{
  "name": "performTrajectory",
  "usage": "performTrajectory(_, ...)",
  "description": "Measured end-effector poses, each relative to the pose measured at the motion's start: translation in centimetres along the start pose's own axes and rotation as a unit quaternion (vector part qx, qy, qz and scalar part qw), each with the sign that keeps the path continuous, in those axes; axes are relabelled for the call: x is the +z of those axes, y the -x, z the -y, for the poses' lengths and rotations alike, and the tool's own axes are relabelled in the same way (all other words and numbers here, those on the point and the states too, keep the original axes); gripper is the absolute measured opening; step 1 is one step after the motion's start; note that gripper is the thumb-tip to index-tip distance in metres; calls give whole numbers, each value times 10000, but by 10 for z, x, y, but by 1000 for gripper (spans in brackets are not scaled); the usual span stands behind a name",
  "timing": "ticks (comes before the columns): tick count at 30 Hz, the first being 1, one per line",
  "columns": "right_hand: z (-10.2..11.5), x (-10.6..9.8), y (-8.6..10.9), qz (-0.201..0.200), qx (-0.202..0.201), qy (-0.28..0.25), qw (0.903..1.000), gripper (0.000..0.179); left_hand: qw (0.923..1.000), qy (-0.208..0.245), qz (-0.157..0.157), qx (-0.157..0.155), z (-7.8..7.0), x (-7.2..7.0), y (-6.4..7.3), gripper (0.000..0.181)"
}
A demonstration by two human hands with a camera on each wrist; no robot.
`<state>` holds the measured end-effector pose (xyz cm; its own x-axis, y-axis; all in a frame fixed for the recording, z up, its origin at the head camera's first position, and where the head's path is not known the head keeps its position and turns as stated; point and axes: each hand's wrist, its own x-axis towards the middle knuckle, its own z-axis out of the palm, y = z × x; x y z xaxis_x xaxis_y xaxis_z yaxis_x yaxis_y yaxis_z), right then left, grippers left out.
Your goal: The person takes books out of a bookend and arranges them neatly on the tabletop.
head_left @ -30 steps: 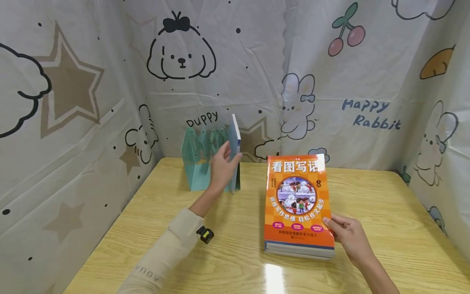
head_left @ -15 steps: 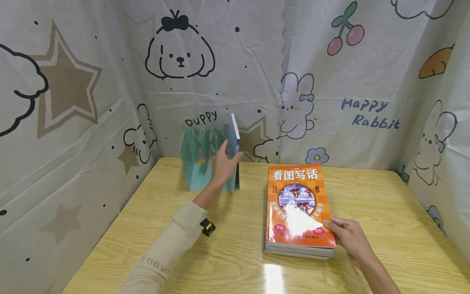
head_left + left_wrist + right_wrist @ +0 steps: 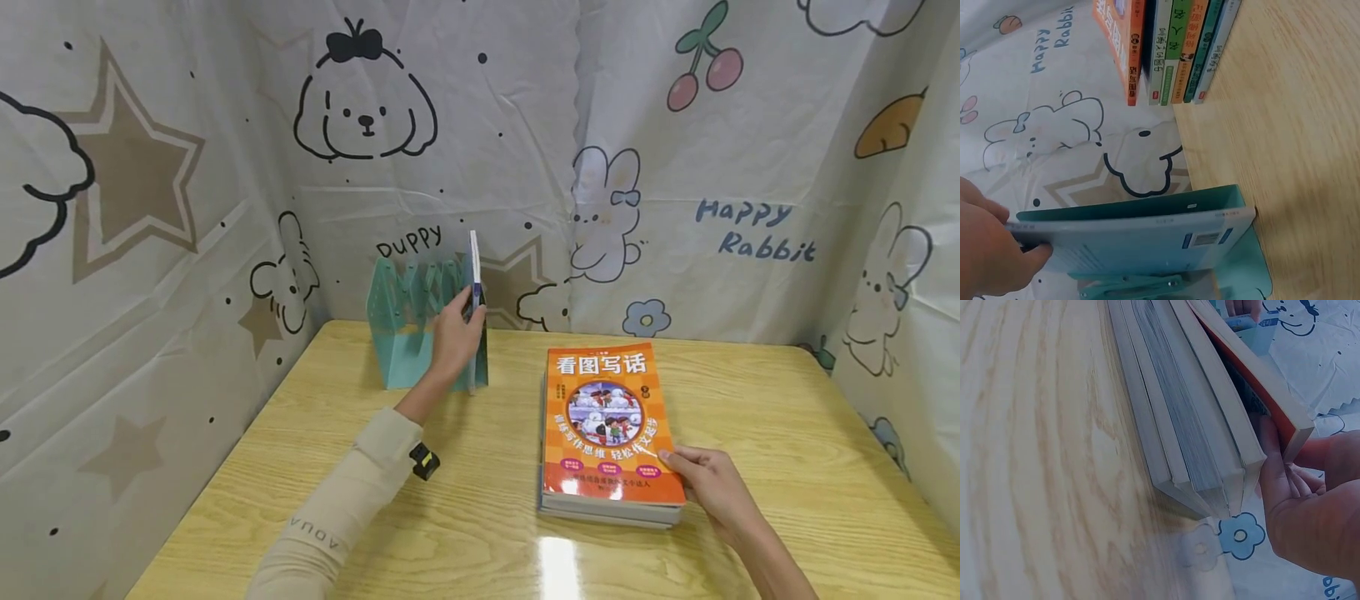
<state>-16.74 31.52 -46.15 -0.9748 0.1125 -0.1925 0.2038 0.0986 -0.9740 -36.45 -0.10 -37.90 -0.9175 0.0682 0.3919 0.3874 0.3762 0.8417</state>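
Note:
A thin pale-blue book point(image 3: 475, 258) stands upright at the right end of a teal bookend point(image 3: 384, 325). My left hand point(image 3: 453, 342) pinches its upper edge between thumb and fingers, and the left wrist view shows its cover point(image 3: 1147, 240) against the bookend's end plate. At the right, an orange book point(image 3: 600, 467) tops a stack of books point(image 3: 611, 510). My right hand point(image 3: 712, 487) pinches the orange book's right edge, thumb on the cover. In the right wrist view, fingers point(image 3: 1266, 434) reach into a gap between that book and the ones below.
The wooden table point(image 3: 465, 517) carries the bookend at the back left and the stack right of centre. A printed cloth point(image 3: 517, 100) hangs close behind and along both sides. A black wrist camera point(image 3: 424, 461) sits at the left sleeve.
The orange book's far edge has lowered toward the stack. My left fingers have closed on the pale-blue book, which has shifted slightly left toward the bookend. The right hand has barely moved.

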Motion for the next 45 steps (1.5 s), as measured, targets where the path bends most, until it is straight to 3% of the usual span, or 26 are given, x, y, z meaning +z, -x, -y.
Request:
performTrajectory(9, 2, 3, -2, 51, 53, 157, 9999, 49, 9947, -140, -847, 567, 9, -7, 8, 22)
performTrajectory(17, 16, -1, -4, -107, 226, 1016, 9945, 45, 9869, 14, -1372, 846, -2, -22, 15, 22)
performTrajectory(21, 18, -4, -3, -363, 320, 1595, 9860, 42, 9798, -35, -1647, 1136, -10, -30, 22, 25)
performTrajectory(27, 21, -5, 0, -608, 259, 2551, 9646, 37, 9657, -61, -2045, 1598, -26, -43, 30, 30)
performTrajectory(33, 24, -7, -1, -540, 229, 2876, 9560, 41, 9476, -68, -2413, 2094, -48, -56, 36, 27)
performTrajectory(37, 27, -11, 0, -631, 75, 3027, 9510, 45, 9386, -75, -2545, 2327, -61, -61, 41, 27)
performTrajectory(41, 33, -10, 2, -853, -400, 2887, 9528, 47, 9407, 14, -2428, 2370, -73, -62, 48, 28)
performTrajectory(45, 41, 1, 4, -759, -1136, 2487, 9589, 48, 9437, 229, -2241, 2420, -83, -60, 55, 26)
